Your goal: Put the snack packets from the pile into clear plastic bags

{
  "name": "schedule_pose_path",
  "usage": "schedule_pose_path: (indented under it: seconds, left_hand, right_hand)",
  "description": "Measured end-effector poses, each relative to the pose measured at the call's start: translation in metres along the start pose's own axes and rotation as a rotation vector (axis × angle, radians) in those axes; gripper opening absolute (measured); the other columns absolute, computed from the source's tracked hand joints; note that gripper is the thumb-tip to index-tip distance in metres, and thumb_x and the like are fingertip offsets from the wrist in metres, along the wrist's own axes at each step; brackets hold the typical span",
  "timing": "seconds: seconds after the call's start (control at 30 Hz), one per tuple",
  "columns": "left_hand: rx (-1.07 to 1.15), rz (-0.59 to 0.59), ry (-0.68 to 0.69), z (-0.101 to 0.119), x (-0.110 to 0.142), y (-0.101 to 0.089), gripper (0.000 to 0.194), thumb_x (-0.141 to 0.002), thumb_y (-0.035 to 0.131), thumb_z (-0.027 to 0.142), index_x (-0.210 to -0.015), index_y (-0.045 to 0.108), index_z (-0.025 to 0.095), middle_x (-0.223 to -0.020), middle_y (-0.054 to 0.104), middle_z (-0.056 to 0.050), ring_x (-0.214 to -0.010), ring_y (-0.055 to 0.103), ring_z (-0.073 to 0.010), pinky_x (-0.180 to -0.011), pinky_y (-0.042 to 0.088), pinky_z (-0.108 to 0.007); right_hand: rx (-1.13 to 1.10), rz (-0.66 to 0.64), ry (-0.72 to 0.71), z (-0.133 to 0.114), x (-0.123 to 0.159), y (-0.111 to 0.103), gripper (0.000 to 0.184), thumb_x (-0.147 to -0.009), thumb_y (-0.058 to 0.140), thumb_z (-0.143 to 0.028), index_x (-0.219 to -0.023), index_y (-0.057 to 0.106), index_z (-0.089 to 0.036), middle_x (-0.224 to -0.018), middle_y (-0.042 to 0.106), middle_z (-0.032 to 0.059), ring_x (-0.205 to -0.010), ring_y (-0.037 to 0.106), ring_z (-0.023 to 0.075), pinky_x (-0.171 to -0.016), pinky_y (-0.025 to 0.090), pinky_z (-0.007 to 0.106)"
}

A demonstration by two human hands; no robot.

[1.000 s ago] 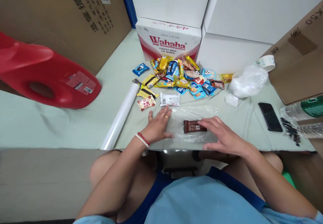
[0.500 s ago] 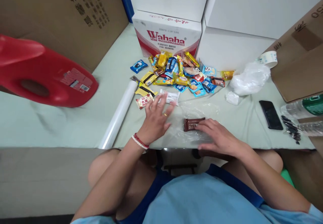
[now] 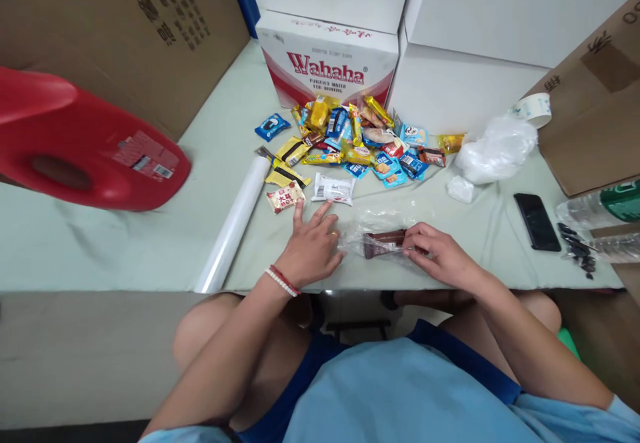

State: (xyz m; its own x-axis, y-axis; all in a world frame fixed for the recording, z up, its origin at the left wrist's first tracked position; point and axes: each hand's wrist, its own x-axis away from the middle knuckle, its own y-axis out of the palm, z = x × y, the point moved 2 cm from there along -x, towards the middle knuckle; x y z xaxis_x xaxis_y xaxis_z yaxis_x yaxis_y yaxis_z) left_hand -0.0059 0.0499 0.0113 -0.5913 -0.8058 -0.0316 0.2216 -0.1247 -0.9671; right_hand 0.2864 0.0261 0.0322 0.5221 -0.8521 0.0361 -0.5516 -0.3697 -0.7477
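On the near part of the table, a brown wrapped snack bar lies with crumpled clear plastic film around it and partly over it. My right hand pinches the film at the bar's right end; whether its fingertips also touch the bar I cannot tell. To the left, my left hand rests with its fingers spread, its thumb side by the film's left edge. Just beyond those fingertips lie a white snack packet and a cream-and-red packet.
A heap of wrapped snacks sits against the Wahaha box. A white roll and red jug stand left. At right are a bundled plastic bag, tape roll, phone and bottles.
My right fingers have closed on the film, which now partly covers the brown bar. My left hand has come lower and nearer to me, uncovering the white packet.
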Motion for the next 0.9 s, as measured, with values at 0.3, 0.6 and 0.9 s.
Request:
schedule_pose_path:
  seconds: [0.3,0.6,0.9]
  left_hand:
    - [0.188,-0.113,-0.198,-0.01,-0.009,0.019,0.024,-0.094,0.056,0.026,-0.081,0.074,0.019,-0.127,0.067,-0.012,-0.133,0.057,-0.0333,-0.121,0.03,-0.069]
    - [0.252,-0.07,-0.231,-0.013,-0.008,0.023,0.013,-0.087,0.059,0.02,-0.076,0.067,0.019,-0.121,0.067,-0.01,-0.121,0.062,-0.0321,-0.111,0.042,-0.057]
    - [0.193,-0.119,-0.188,-0.018,-0.008,0.022,0.026,-0.083,0.051,0.005,-0.086,0.071,0.02,-0.121,0.068,-0.01,-0.117,0.063,-0.0297,-0.097,0.051,-0.047]
  right_hand:
    - [0.092,-0.144,0.185,0.039,-0.054,-0.015,0.019,-0.093,0.059,-0.026,-0.103,0.073,-0.018,-0.084,0.071,0.0025,-0.075,0.064,0.0179,-0.074,0.048,0.029]
    - [0.417,0.504,-0.098,-0.032,0.013,-0.014,0.013,-0.1,0.06,-0.019,-0.107,0.07,-0.02,-0.089,0.07,0.0054,-0.081,0.065,0.0199,-0.076,0.051,0.032]
    - [0.347,0.278,-0.196,-0.029,0.005,0.065,0.033,-0.102,0.053,-0.013,-0.131,0.067,-0.02,-0.124,0.071,0.0127,-0.102,0.062,0.0259,-0.086,0.058,0.042]
